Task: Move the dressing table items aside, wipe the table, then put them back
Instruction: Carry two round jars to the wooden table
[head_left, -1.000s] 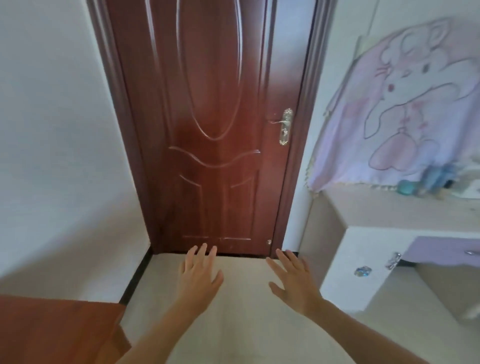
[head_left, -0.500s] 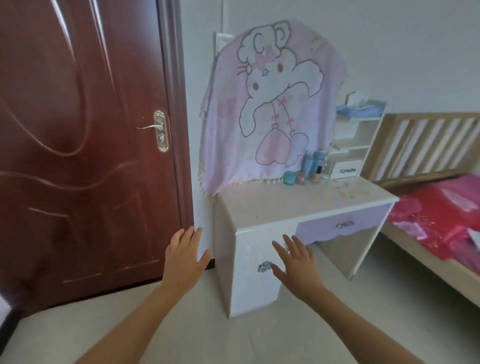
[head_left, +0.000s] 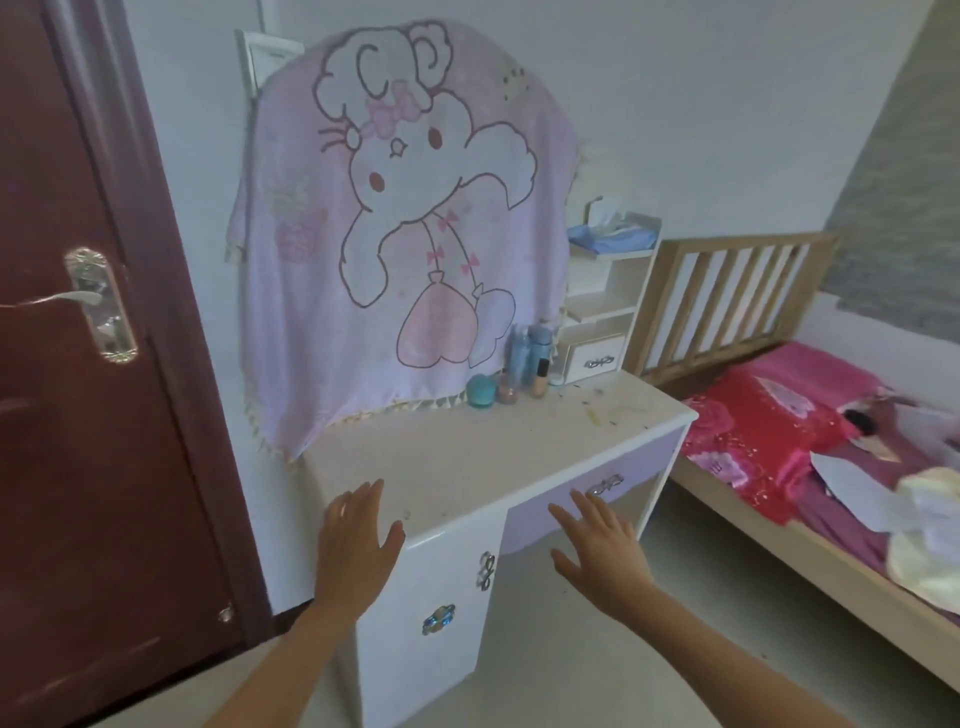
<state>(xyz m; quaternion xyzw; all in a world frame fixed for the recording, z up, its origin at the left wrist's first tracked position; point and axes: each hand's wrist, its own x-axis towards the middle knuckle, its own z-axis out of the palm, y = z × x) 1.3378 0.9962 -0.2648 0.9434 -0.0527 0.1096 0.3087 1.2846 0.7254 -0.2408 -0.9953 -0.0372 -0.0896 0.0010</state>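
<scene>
A white dressing table (head_left: 467, 457) with a lilac drawer stands against the wall, its top dusty with small stains at the right. At the back of the top sit a teal jar (head_left: 480, 389), a small pink jar (head_left: 508, 391), a foundation bottle (head_left: 541, 378) and tall blue bottles (head_left: 524, 349). A pink cartoon towel (head_left: 405, 234) drapes over the mirror. My left hand (head_left: 358, 545) hovers with fingers spread over the table's front left corner. My right hand (head_left: 602, 551) is held out flat in front of the drawer. Both hold nothing.
A small white shelf unit (head_left: 605, 306) with a little drawer and a tissue box (head_left: 615, 234) stands at the table's right end. A wooden bed (head_left: 769, 441) with red bedding lies to the right. A dark red door (head_left: 78, 364) is at the left.
The view has swung from the door to the dressing table and come closer. Both hands stay open and empty, now reaching near the table's front edge.
</scene>
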